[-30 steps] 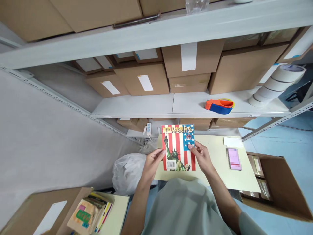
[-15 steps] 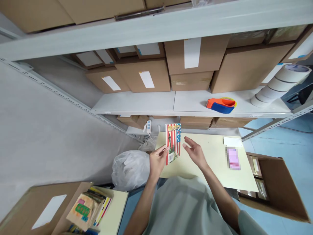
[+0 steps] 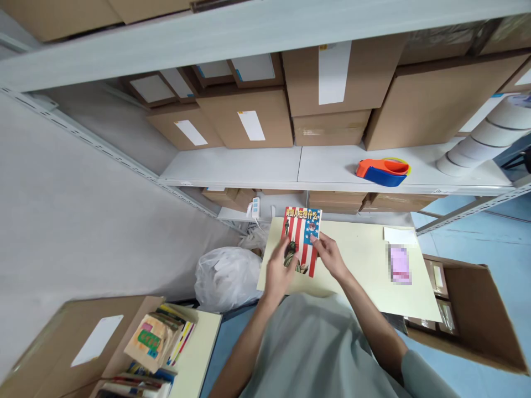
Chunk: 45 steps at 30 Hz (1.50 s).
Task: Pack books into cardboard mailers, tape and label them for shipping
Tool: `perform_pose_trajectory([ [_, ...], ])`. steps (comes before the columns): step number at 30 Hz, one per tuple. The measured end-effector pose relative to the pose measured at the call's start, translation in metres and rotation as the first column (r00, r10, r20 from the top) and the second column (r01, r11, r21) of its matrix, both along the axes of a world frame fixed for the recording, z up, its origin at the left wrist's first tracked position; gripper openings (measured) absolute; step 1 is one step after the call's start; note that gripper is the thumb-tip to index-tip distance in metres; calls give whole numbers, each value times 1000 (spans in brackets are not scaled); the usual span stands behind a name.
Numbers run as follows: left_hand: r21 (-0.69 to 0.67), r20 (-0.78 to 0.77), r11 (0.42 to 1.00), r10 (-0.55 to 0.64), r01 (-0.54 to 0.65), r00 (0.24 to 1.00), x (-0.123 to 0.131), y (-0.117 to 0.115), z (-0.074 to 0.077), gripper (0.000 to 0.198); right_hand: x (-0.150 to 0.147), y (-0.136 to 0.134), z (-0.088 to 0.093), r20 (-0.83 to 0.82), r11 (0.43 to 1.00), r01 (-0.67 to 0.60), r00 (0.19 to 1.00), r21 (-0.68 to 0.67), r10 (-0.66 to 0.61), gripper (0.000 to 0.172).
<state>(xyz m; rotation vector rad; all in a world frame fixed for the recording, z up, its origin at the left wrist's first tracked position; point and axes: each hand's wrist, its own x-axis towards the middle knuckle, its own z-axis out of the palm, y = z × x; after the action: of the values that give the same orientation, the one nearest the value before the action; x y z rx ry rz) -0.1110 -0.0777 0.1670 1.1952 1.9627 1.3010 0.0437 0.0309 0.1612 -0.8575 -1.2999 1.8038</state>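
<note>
A book [image 3: 302, 235] with a red-and-white striped, starred flag cover and a statue on it is held up over the pale table [image 3: 365, 271]. My left hand [image 3: 279, 268] grips its left side, fingers spread over the lower cover. On the right edge, my right hand [image 3: 331, 255] pinches the book with the thumb on the front. Both hands are closed on it, and the fingers behind the book are hidden.
Left of the table bulges a white plastic bag [image 3: 226, 276]. A carton of books [image 3: 151, 342] stands lower left, an open carton [image 3: 477, 320] right. A pink blurred item [image 3: 400, 264] lies on the table. The shelf [image 3: 249, 168] ahead bears boxes, tape rolls [image 3: 477, 146] and an orange-blue tape dispenser [image 3: 384, 171].
The book has turned so its cover faces me more fully. My right hand, apart from it before, now grips its right edge. The view has shifted slightly.
</note>
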Motion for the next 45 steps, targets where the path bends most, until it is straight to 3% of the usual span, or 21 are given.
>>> perform_pose_trajectory([
  [2, 46, 66, 988, 142, -145, 988, -24, 3, 11, 67, 11, 5, 6, -46, 993, -70, 997, -97, 66, 54],
  [3, 36, 128, 987, 154, -159, 980, -34, 3, 18, 71, 15, 7, 10, -76, 984, -106, 992, -143, 96, 54],
  [7, -11, 378, 999, 42, -41, 925, -49, -1, 49, 66, 23, 8, 17, -173, 955, -194, 972, -223, 157, 53],
  [11, 39, 403, 999, 5, -23, 915, -43, -7, 62, 54, 22, 8, 17, -168, 953, -224, 967, -204, 192, 53],
  [15, 35, 357, 999, -5, -8, 934, -44, -9, 58, 60, 23, 11, 17, -127, 960, -228, 970, -164, 209, 54],
  [20, 22, 120, 1000, 19, -21, 993, -40, -5, 49, 63, 13, 9, 27, -23, 990, -132, 991, -41, 131, 56],
  [24, -67, 184, 986, -139, 154, 973, -18, 3, 40, 80, -7, -6, 30, 103, 985, 5, 994, 174, -24, 56],
  [26, -125, 198, 968, -191, 217, 962, -7, 6, 36, 82, -15, -18, 28, 194, 972, 3, 980, 235, -49, 54],
  [29, -160, 188, 962, -189, 220, 964, 3, 8, 35, 77, -23, -36, 27, 324, 960, -54, 945, 276, -39, 50],
  [33, -98, 187, 968, -209, 230, 960, -2, 6, 37, 66, -28, -46, 30, 375, 926, -60, 922, 373, -91, 51],
  [36, -18, 301, 982, -174, 188, 938, -16, 8, 37, 46, -27, -41, 35, 352, 895, -61, 929, 442, -110, 47],
  [39, 22, 510, 988, -141, 151, 848, -36, 8, 38, 50, -21, -26, 36, 298, 902, -29, 948, 431, -111, 47],
  [42, 8, 644, 990, -112, 139, 757, -55, 3, 42, 57, -9, -8, 33, 270, 937, 83, 946, 340, -181, 62],
  [45, 13, 675, 985, -136, 173, 725, -64, -4, 49, 56, 1, 3, 31, 255, 975, 61, 960, 215, -116, 69],
])
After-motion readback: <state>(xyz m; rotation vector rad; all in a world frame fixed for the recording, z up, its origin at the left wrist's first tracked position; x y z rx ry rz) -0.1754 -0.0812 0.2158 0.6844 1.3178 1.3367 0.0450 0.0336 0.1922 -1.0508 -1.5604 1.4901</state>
